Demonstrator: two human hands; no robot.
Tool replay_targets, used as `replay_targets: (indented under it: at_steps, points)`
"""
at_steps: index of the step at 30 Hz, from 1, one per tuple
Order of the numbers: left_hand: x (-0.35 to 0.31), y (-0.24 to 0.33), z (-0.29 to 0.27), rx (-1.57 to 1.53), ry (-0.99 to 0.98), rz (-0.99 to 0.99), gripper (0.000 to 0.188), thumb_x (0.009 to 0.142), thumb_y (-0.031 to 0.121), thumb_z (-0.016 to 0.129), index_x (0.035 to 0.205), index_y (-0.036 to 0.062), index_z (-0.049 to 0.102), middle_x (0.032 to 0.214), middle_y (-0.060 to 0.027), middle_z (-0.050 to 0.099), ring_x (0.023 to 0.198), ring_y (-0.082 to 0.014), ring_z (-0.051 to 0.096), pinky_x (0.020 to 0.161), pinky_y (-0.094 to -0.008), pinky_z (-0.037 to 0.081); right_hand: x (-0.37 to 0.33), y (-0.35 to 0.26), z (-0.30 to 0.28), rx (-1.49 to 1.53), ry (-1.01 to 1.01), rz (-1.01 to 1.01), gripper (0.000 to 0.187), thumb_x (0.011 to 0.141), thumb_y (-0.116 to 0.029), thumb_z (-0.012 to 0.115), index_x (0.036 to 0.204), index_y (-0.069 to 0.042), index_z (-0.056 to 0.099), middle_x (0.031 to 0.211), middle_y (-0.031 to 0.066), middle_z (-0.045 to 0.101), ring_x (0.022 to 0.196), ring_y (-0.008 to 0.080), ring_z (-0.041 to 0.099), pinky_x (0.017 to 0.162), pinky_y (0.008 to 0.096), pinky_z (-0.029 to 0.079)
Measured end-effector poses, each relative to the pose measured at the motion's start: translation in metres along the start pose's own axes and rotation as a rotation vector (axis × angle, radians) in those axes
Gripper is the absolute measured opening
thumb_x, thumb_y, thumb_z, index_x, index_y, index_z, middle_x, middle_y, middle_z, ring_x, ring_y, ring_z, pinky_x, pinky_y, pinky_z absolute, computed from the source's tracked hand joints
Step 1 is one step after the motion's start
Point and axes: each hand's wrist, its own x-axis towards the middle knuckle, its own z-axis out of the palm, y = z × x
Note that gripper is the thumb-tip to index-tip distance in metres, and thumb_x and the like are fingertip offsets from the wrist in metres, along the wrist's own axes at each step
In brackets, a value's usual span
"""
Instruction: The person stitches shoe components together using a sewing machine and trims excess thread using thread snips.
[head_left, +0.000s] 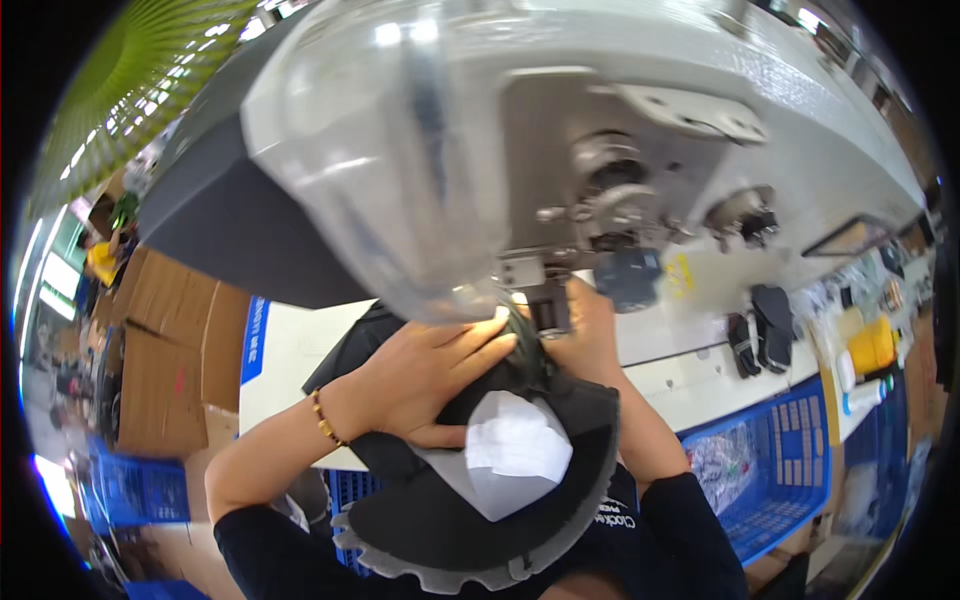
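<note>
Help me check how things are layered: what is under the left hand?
Dark fabric shows around the left hand, with the white table beyond. Whatever lies directly beneath the palm is covered.

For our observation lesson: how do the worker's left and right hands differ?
The left hand has a beaded bracelet at its wrist; the right hand has none. The left hand lies over dark fabric, largely visible; the right hand is partly hidden by the sewing machine. Both are ungloved and close to the machine.
</note>
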Motion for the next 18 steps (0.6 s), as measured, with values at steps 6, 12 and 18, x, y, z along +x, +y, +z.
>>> replay_targets:
  at_steps: [6, 12, 18]
  points:
    - [0.010, -0.014, 0.024, 0.111, 0.265, 0.047, 0.056, 0.064, 0.036, 0.054, 0.107, 0.0001, 0.053, 0.097, -0.0156, 0.055, 0.081, -0.0291, 0.049, 0.075, -0.0357, 0.040, 0.006, 0.018, 0.005, 0.039, -0.044, -0.009, 0.021, 0.070, -0.017, 0.065, 0.070, -0.003, 0.050, 0.058, 0.0121, 0.054, 0.048, 0.0200, 0.053, 0.047, 0.0293, 0.040]
    - [0.008, -0.007, 0.019, 0.153, 0.220, -0.011, 0.060, 0.064, 0.036, 0.058, 0.109, -0.0038, 0.052, 0.110, -0.0209, 0.052, 0.077, -0.0293, 0.053, 0.069, -0.0356, 0.042, 0.002, 0.013, -0.005, 0.085, -0.104, 0.139, 0.022, 0.072, -0.016, 0.064, 0.073, -0.001, 0.048, 0.056, 0.0137, 0.054, 0.047, 0.0201, 0.052, 0.047, 0.0294, 0.039]
    - [-0.079, 0.001, 0.020, -0.162, 0.084, -0.068, 0.060, 0.062, 0.037, 0.068, 0.109, 0.0010, 0.055, 0.115, -0.0226, 0.048, 0.103, -0.0374, 0.049, 0.089, -0.0439, 0.037, -0.026, -0.005, 0.002, 0.095, -0.171, 0.093, 0.022, 0.075, -0.017, 0.063, 0.081, -0.003, 0.048, 0.058, 0.0126, 0.054, 0.049, 0.0209, 0.051, 0.049, 0.0314, 0.039]
